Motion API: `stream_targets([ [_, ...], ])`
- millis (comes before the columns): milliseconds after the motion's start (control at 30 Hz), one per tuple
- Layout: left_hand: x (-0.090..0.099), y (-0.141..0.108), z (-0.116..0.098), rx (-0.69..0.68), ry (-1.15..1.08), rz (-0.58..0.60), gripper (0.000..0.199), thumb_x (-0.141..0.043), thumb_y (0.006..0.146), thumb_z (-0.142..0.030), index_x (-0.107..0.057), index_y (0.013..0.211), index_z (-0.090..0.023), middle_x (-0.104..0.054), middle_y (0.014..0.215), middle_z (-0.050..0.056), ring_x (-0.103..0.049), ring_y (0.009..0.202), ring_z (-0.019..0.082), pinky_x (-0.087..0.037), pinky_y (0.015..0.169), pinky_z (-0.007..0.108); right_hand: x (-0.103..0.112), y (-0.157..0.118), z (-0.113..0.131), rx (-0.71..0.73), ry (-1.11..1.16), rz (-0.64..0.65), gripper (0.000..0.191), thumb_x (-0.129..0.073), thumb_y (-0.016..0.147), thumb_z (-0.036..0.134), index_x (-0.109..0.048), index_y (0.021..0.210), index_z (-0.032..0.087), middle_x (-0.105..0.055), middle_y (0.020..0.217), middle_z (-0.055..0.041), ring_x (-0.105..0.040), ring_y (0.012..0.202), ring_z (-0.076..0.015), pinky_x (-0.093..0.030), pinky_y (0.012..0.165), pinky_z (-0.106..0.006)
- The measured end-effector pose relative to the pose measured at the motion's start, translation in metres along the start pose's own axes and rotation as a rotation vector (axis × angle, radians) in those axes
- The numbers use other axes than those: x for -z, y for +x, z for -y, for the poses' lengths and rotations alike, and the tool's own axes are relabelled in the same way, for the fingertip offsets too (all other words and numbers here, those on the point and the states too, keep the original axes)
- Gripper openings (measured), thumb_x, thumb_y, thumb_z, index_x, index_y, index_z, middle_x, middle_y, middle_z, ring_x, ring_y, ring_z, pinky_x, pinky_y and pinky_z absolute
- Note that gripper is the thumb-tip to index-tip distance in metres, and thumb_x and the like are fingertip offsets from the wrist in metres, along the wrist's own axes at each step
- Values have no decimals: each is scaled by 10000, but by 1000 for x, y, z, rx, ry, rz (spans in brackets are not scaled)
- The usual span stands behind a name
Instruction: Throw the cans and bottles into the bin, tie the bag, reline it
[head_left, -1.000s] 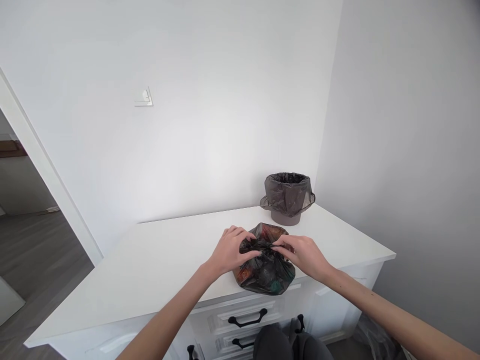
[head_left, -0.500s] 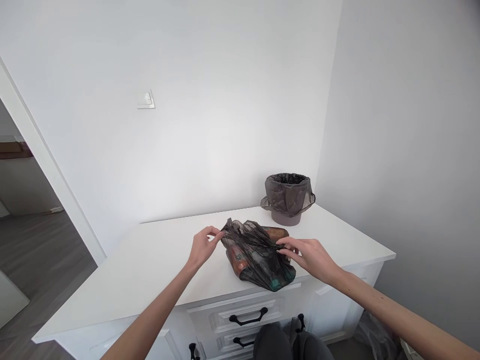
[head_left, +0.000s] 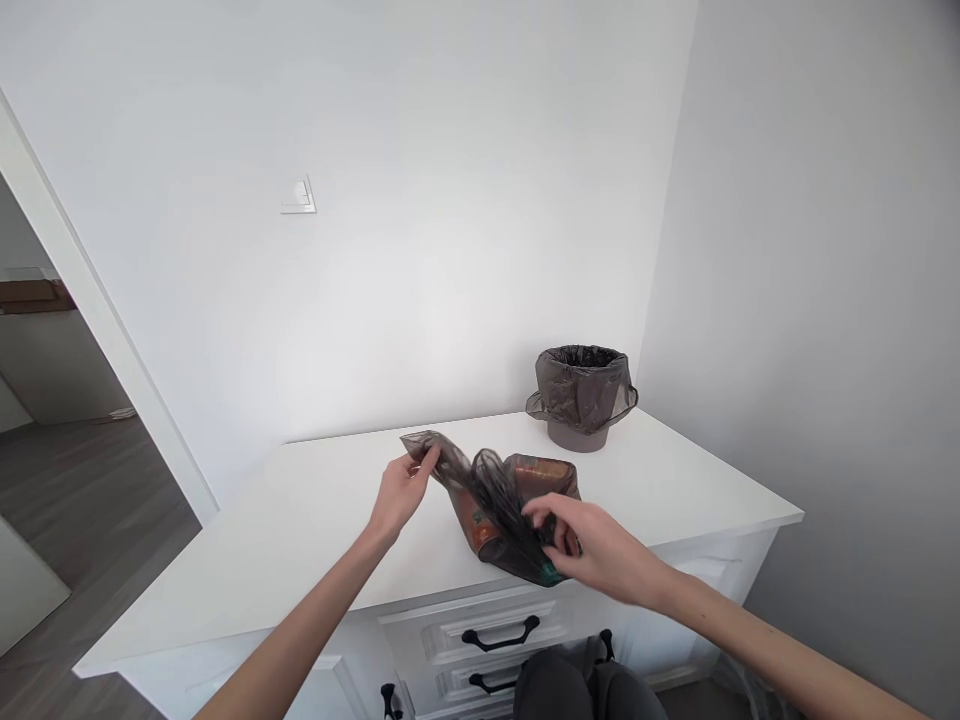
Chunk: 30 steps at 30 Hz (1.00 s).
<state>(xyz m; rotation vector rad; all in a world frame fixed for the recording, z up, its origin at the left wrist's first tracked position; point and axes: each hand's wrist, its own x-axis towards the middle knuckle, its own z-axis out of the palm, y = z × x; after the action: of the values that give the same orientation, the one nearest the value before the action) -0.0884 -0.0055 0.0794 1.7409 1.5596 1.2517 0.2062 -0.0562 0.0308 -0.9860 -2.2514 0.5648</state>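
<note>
A thin, see-through black plastic bag (head_left: 501,500) lies near the front edge of the white dresser top. Orange-brown packages (head_left: 541,474) and something green show through its film. My left hand (head_left: 403,490) pinches a stretched-out corner of the bag on its left side. On the right, my right hand (head_left: 589,543) has its fingers curled around the bag's gathered film; its fingertips are partly hidden. Between the two hands the film is drawn into a twisted band.
Behind the bag, close to the wall, a small bin (head_left: 583,395) stands with a dark liner folded over its rim. The dresser (head_left: 300,560) has black handles (head_left: 500,634) on its front. A light switch (head_left: 298,195) is on the wall, and a doorway opens at the left.
My left hand has drawn the bag's corner out to the left. My right hand has shifted left and down, its fingers curling more around the film, which is now bunched into a narrower band.
</note>
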Motion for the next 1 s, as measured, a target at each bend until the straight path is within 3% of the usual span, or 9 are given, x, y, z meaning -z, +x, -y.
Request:
stream_targets([
  [133,24,-10,-1,28,-16,41,597,-515,922,-685,-777,1177,-213,-778,1198,74,-662,1181,320,-447,1103,439,5,-29,7,131,-190,101,468,-497,807,-6,-568,1161,291,-603,1106,0,-616,753,-126,-489,706,-266],
  [300,43,-20,3,15,123,-4,555,-407,998,-632,-659,1334,-270,-669,1372,99,-631,1223,307,-497,1049,476,10,-49,12,218,-416,41,376,-429,801,-35,-505,1029,255,-544,1138,-42,-576,748,-145,-440,640,-275],
  [367,45,-24,4,-128,235,-200,520,-445,1012,-545,-556,1422,-245,-580,1416,151,-614,1223,307,-532,992,487,12,-49,16,216,-444,-13,333,-419,813,-20,-464,1004,248,-528,1141,-55,-555,713,-143,-434,618,-281],
  [467,38,-36,1,-606,437,-480,469,-556,986,-339,-479,1428,-200,-519,1344,174,-560,1249,297,-521,994,494,14,-47,23,207,-451,-57,300,-428,818,1,-415,981,253,-520,1135,-57,-544,697,-145,-435,611,-288],
  [533,28,-45,-2,-939,605,-387,436,-617,957,-260,-506,1375,-211,-575,1253,143,-572,1205,279,-499,1008,476,16,-45,26,202,-446,-57,303,-437,815,6,-394,975,260,-518,1144,-54,-543,706,-148,-444,626,-291],
  [600,15,-53,-6,-1105,768,-185,425,-670,947,-280,-537,1345,-215,-648,1196,120,-604,1142,274,-492,990,459,18,-44,28,187,-442,-52,299,-439,826,12,-379,972,266,-517,1149,-48,-521,684,-144,-442,623,-292],
  [667,4,-56,-7,-1129,865,-77,370,-695,948,-309,-582,1284,-204,-704,1146,99,-630,1089,274,-488,971,458,20,-44,30,172,-436,-53,291,-441,838,20,-370,969,270,-517,1147,-42,-489,650,-137,-435,613,-292],
  [767,-4,-56,-4,-1149,853,-54,166,-680,953,-182,-637,1112,-206,-743,1008,44,-661,993,234,-489,957,442,22,-46,31,150,-411,-52,296,-448,837,17,-374,966,273,-519,1145,-34,-463,625,-129,-438,615,-290],
  [1000,15,-61,-11,-1235,724,-29,185,-653,930,-45,-645,1036,-197,-766,926,8,-689,909,188,-547,919,406,20,-58,42,52,-269,-45,339,-476,813,-10,-422,997,270,-506,1228,-60,-608,874,-165,-512,717,-293],
])
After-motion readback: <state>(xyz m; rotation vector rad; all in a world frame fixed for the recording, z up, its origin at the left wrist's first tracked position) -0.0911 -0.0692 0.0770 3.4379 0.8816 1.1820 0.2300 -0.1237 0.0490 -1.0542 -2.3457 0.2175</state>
